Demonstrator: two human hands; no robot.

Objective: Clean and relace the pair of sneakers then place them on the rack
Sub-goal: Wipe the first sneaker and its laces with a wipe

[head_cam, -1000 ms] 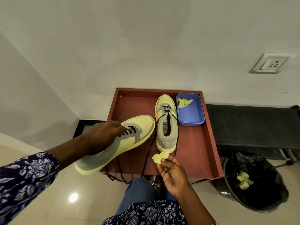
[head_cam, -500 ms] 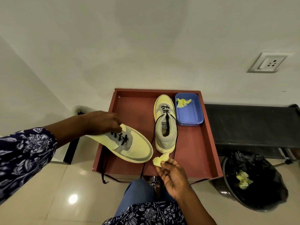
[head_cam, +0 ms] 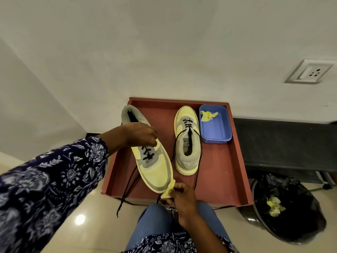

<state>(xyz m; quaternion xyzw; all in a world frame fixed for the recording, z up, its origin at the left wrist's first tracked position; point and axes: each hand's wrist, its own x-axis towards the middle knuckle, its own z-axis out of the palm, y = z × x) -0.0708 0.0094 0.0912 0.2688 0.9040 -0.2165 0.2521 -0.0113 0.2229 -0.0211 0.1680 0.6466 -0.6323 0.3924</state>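
Observation:
My left hand [head_cam: 138,135] grips a yellow and grey sneaker [head_cam: 154,170] over its tongue and holds it above the red tray [head_cam: 226,172], toe toward me. Its black laces [head_cam: 127,190] hang loose over the tray's near edge. A small yellow wipe [head_cam: 168,192] is pinched in my right hand [head_cam: 182,199] and touches the toe of the held sneaker. The second sneaker [head_cam: 187,143] stands on the tray, heel toward me, with loose black laces.
A blue tub [head_cam: 216,130] holding a yellow wipe [head_cam: 207,115] sits at the tray's back right. A black bin [head_cam: 284,210] with used wipes stands on the floor at right. A dark bench [head_cam: 284,143] runs along the wall.
My left hand has swung the held sneaker round so its toe points toward me. My right hand has brought the wipe up against the toe.

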